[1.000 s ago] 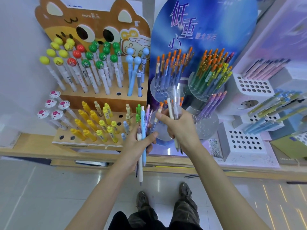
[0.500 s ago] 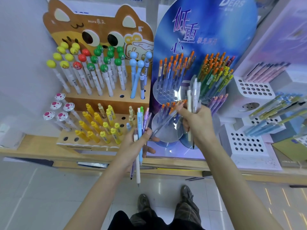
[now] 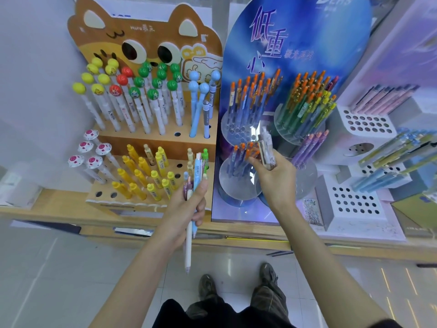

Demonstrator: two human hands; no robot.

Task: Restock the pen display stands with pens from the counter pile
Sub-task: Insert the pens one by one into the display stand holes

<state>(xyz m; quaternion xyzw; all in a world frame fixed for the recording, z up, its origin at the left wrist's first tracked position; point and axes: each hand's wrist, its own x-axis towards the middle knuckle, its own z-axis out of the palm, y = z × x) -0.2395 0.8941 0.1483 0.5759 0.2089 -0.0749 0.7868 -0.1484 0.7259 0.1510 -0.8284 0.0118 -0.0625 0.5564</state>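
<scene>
My left hand grips a bundle of pens, blue, white and purple, in front of the brown cat-shaped pen stand. My right hand holds several clear and white pens upright. It hovers over the lower clear round holder of the blue display stand, right beside its orange-capped pens. Above it, the upper left round holder shows several free holes.
A round holder of green, yellow and orange pens stands to the right, with purple pens below. White perforated stands with pastel pens fill the right side. The wooden counter edge runs in front of my feet.
My right hand carried its pens rightward away from my left hand, then came down over the lower clear holder. My left hand stayed near the cat stand with its bundle.
</scene>
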